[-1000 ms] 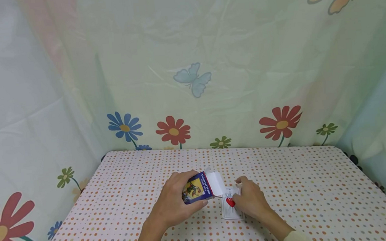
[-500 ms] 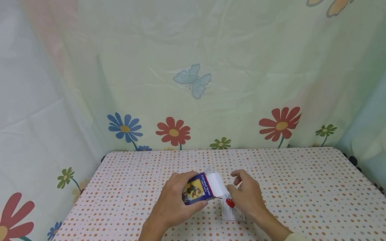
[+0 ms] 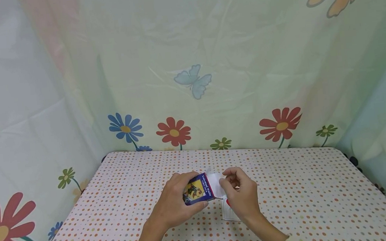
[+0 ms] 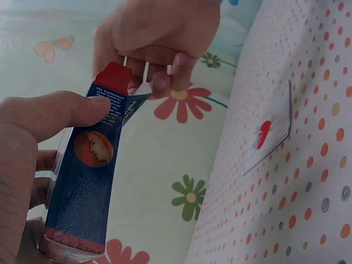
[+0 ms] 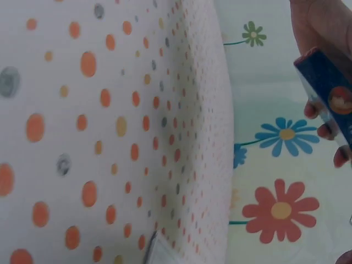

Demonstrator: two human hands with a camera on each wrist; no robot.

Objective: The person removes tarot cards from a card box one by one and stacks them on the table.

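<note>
Round orange emblem [image 4: 93, 149]: left-wrist view, hidden from head.
Blue cardboard box [image 3: 195, 189]: one, left hand [image 3: 174, 204] clamped round.
White paper flap [image 3: 215, 184]: one, right hand [image 3: 246, 193] pinching.

Box [image 4: 83, 176] glossy printed cardboard; flap [image 3: 215, 183] matt paper; backdrop [image 3: 138, 45] creased, faintly shiny.

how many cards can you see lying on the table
1 showing: the card with a red heart, flat on the table, partly hidden behind the right hand in the head view; more could be underneath it.
</note>
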